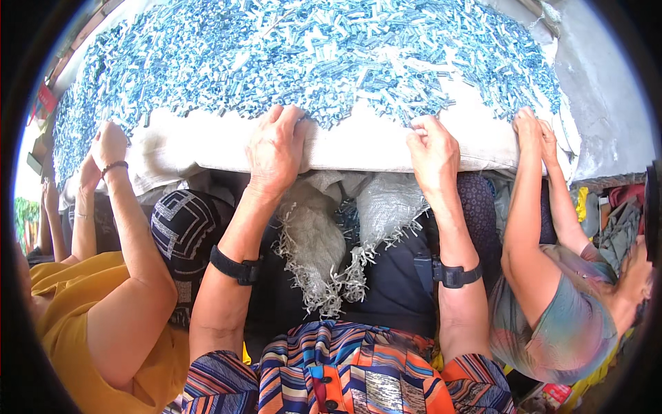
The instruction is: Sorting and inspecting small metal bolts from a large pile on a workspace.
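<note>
A wide layer of small blue and white tube-like pieces (296,62) covers the table in front of me. My left hand (277,148) is at the near edge of this layer, its fingers curled together; what they hold, if anything, is hidden. Farther right, my right hand (436,153) is closed in a pinch beside a few loose pieces, and its fingertips hide what is between them. Both hands are above the pale cloth (358,148) that covers the table's near edge. Each wrist wears a black band.
On my left sits a person in a mustard top (131,331), hands at the same table edge. Another person in a multicoloured top (552,324) works on my right. A frayed woven sack (317,241) hangs from the edge over my lap.
</note>
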A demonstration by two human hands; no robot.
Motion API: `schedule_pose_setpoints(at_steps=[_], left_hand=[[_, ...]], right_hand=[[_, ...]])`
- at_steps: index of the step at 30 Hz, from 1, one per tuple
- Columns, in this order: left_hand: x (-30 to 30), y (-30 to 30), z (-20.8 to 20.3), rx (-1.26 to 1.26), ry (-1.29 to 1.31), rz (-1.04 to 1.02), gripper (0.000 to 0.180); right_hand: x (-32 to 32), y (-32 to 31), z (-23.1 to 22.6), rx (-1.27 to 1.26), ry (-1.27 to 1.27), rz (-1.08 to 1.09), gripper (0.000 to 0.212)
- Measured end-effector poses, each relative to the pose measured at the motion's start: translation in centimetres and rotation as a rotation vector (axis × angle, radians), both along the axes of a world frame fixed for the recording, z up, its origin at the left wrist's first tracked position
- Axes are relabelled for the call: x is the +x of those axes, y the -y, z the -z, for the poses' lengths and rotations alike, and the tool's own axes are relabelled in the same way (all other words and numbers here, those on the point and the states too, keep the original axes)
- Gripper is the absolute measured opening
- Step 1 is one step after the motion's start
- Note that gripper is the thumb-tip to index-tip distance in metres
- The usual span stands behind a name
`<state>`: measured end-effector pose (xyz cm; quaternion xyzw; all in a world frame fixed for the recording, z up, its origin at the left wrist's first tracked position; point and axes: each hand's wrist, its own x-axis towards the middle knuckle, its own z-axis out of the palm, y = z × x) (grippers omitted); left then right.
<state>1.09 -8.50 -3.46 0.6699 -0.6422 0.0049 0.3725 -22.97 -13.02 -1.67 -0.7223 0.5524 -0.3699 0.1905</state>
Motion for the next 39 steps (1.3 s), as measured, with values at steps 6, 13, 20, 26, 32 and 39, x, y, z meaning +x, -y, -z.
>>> schedule_pose_setpoints(at_steps=[6,13,20,26,32,39], left_hand=[[0.4,-0.3,-0.6,0.027,-0.211,0.005,0.006],[0.7,-2.1,-2.3,0.221,-1.133,0.264,0.008],[-0.4,-4.4,-3.1,0.289,-1.344,0.295,0.02],[-2.1,-5.6,-4.5,0.365,-1.468,0.404,0.016],[-2.8,-6.5,-4.1,0.404,-1.569,0.551,0.013],[-2.8,-7.0,-4.1,0.419,-1.543,0.627,0.014]], right_hand=[[1.2,0.2,-0.4,-0.041,-0.294,0.09,0.015],[1.3,-0.1,0.1,-0.074,-0.165,0.121,0.014],[-0.1,-2.0,0.3,0.128,0.372,0.024,0.011],[0.8,-6.6,-2.4,0.351,0.653,-0.242,0.011],[2.3,-8.7,-3.3,0.491,0.728,-0.419,0.009],[2.8,-9.6,-3.0,0.477,0.808,-0.417,0.008]])
